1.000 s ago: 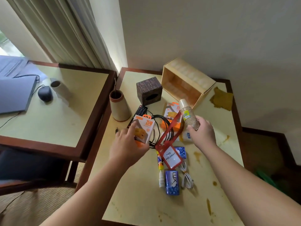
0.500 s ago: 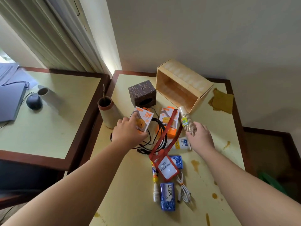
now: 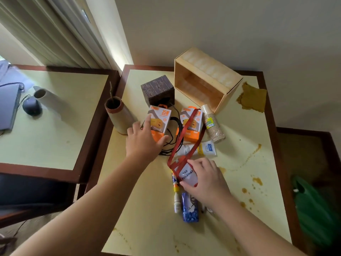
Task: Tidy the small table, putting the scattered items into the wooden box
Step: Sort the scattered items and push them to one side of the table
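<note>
A: On the small table (image 3: pixel 151 209), my left hand (image 3: pixel 143 143) has its fingers and thumb around the lower end of a white and orange charger box (image 3: pixel 159 122), index finger stretched up along its left edge. The box lies just in front of the dark patterned cube (image 3: pixel 157 92).

B: And the right?

A: My right hand (image 3: pixel 203 179) pinches the visitor pass (image 3: pixel 187 175): fingertips on its top edge, thumb under the lower edge. Its red lanyard (image 3: pixel 186 133) runs up from my fingers across a second charger box (image 3: pixel 191 124).

B: Where is the wooden box?

A: Lying on its side at the far edge, its open face towards me (image 3: pixel 206 82), well beyond both hands. A stack of paper cups (image 3: pixel 212 124) lies on its side just in front of it, apart from my fingers.

B: What else is near your hands?

A: A tangle of black cable (image 3: pixel 174 143) between the two charger boxes, a white tube (image 3: pixel 203 149) just above my right knuckles, a glue pen (image 3: pixel 175 185) left of my thumb, and a blue soap packet (image 3: pixel 190 209) partly under my right wrist. A clay vase (image 3: pixel 118 115) stands left of my left hand.
</note>
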